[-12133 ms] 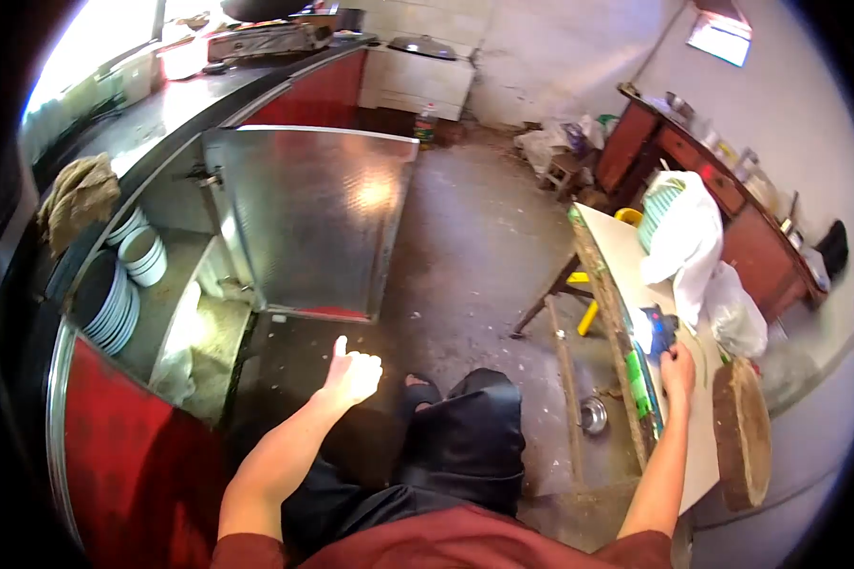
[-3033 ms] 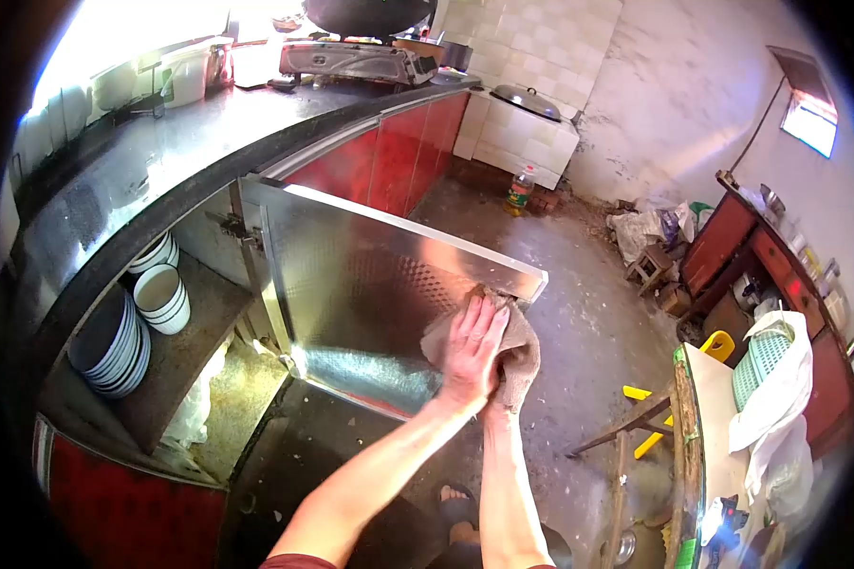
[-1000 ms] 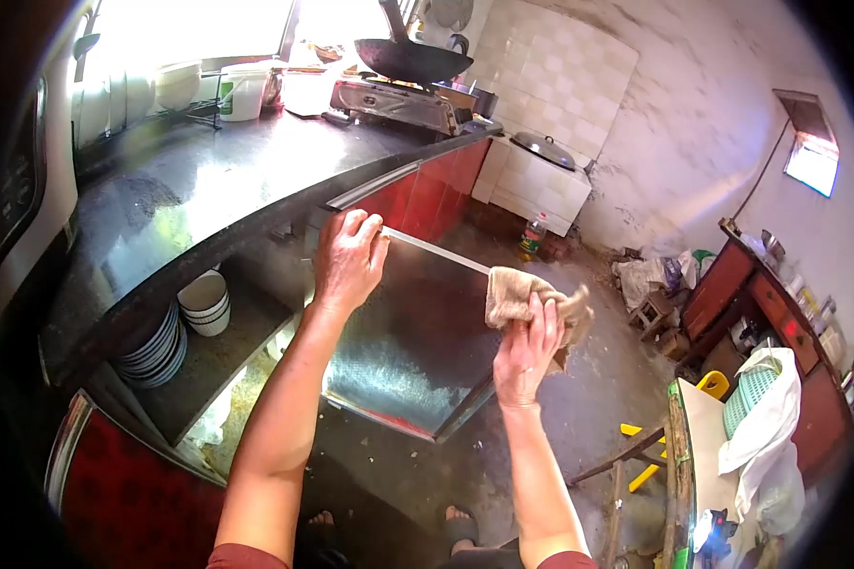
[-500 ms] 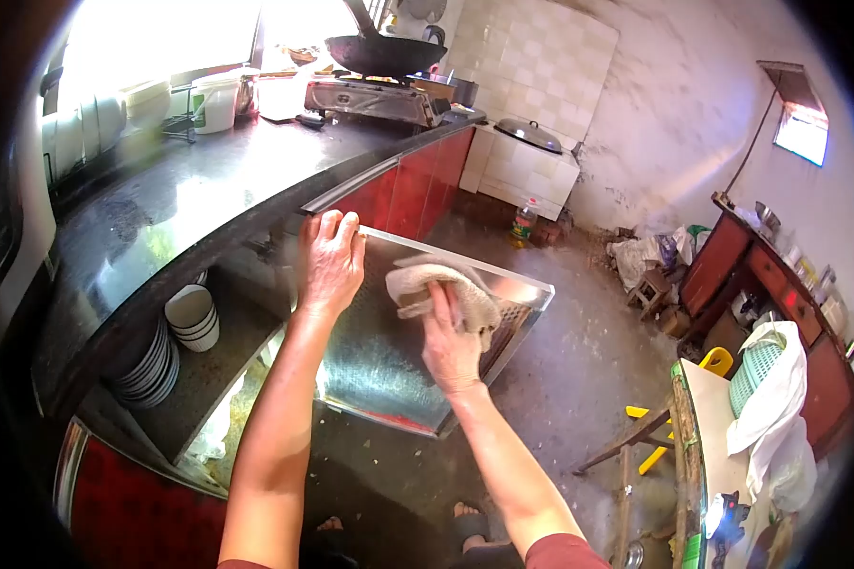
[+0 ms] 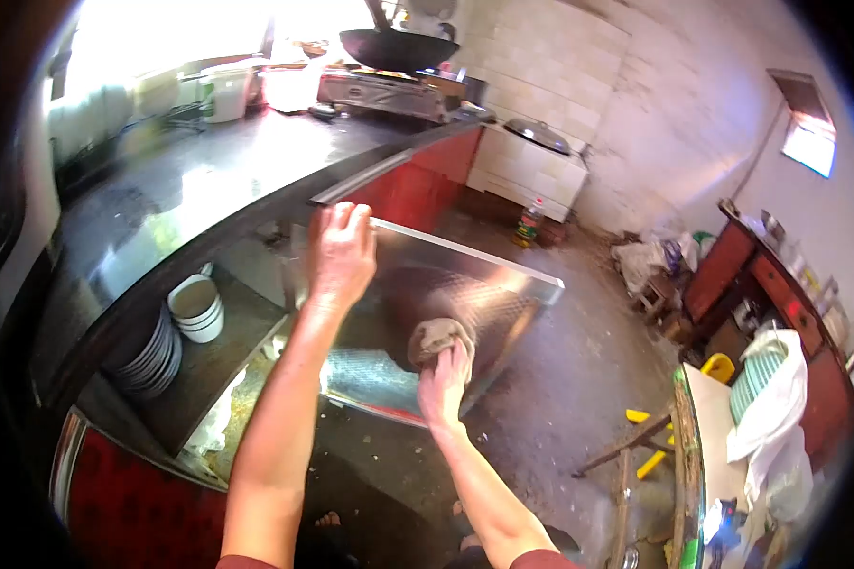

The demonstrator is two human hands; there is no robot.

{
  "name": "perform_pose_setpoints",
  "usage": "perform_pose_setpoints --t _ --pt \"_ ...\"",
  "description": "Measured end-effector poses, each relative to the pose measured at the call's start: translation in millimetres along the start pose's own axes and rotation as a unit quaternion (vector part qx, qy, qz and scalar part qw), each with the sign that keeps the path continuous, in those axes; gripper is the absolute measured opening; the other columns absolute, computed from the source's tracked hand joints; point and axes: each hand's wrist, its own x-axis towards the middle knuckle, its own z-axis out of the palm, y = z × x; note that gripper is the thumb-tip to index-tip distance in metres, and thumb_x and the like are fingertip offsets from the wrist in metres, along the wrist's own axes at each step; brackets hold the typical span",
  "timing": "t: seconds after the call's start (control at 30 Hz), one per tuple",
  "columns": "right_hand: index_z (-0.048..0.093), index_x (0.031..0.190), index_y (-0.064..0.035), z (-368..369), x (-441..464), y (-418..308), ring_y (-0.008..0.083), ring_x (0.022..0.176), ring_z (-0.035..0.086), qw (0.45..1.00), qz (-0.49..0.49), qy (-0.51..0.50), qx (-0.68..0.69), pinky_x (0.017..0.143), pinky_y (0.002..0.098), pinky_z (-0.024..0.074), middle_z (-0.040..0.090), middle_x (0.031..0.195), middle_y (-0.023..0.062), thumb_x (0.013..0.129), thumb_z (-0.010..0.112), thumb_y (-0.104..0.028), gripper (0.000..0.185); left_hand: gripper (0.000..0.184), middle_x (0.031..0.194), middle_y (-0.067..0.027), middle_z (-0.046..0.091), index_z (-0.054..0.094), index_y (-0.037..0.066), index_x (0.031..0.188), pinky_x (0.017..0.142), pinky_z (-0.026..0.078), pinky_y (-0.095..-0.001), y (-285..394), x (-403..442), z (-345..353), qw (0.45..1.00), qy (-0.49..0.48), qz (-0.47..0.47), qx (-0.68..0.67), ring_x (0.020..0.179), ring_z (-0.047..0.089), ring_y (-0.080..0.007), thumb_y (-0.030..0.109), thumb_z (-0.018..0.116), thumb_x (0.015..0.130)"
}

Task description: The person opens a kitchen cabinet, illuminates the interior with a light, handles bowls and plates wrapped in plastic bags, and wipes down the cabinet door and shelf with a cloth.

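Fingers of my left hand (image 5: 343, 254) are curled over the top edge of an open cabinet door (image 5: 403, 275), near its corner by the counter. The door's inner face is silvery and patterned, with a pale metal frame. My right hand (image 5: 444, 384) presses a bunched beige cloth (image 5: 436, 337) against the lower middle of that face. Part of the cloth is hidden by the fingers. Inside the cabinet, left of my left arm, are stacked white bowls (image 5: 199, 313) and a row of plates (image 5: 152, 358) standing on edge.
Above the cabinet runs a dark shiny countertop (image 5: 185, 204), with a wok (image 5: 399, 49) on a stove at its far end. An oil bottle (image 5: 529, 224) stands on the floor ahead. To the right are a table (image 5: 716, 408) with a white bag (image 5: 773, 412) and a red wooden cabinet (image 5: 726, 256).
My right hand has moved the cloth down the door's inner face, and the cloth looks more bunched. My left hand keeps its hold on the top edge. The view has shifted slightly.
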Motion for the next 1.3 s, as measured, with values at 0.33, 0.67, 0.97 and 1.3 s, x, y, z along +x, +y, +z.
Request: perform_pose_setpoints --t 0.33,0.67,0.97,1.3 --pt "0.059 0.098 0.0045 38.9 67.6 -99.6 0.0345 0.110 0.048 0.982 -0.187 0.013 -0.031 0.093 0.0421 0.0432 0.050 0.125 0.0155 0.076 0.057 -0.005 0.025 0.038 0.121 -0.0189 0.054 0.051 0.002 0.123 0.100 0.037 -0.0443 -3.4 -102.2 6.6 0.951 0.087 -0.234 -0.182 0.116 0.048 -0.0367 0.000 0.046 0.085" --pt "0.053 0.125 -0.0028 121.1 22.5 -75.6 0.0304 0.118 0.045 0.923 -0.308 -0.220 -0.070 0.092 0.0391 0.0449 0.042 0.139 0.0100 0.079 0.055 -0.013 0.047 0.043 0.108 -0.0114 0.063 0.055 0.000 0.118 0.076 0.053 -0.0296 -87.8 -192.4 30.3 0.719 -0.117 -0.485 -0.483 0.092 0.063 -0.0183 -0.010 0.043 0.077" --pt "0.054 0.113 0.0010 82.0 99.7 -145.5 0.0304 0.121 0.042 0.953 -0.279 -0.009 -0.118 0.091 0.0448 0.0367 0.039 0.140 0.0157 0.079 0.055 -0.016 0.038 0.050 0.140 -0.0129 0.042 0.036 -0.002 0.140 0.107 0.031 -0.0316 -62.0 -134.8 14.2 0.697 0.022 -0.289 -0.656 0.128 0.041 -0.0209 0.018 0.047 0.095" --pt "0.059 0.095 -0.0044 71.4 91.8 -143.6 0.0307 0.102 0.049 0.956 -0.290 -0.007 -0.033 0.086 0.0426 0.0383 0.049 0.122 0.0163 0.069 0.063 -0.013 0.027 0.045 0.134 -0.0069 0.048 0.040 0.003 0.137 0.103 0.036 -0.0316 -44.5 -116.5 -12.2 0.599 0.017 -0.354 -0.718 0.123 0.046 -0.0171 0.012 0.046 0.093"
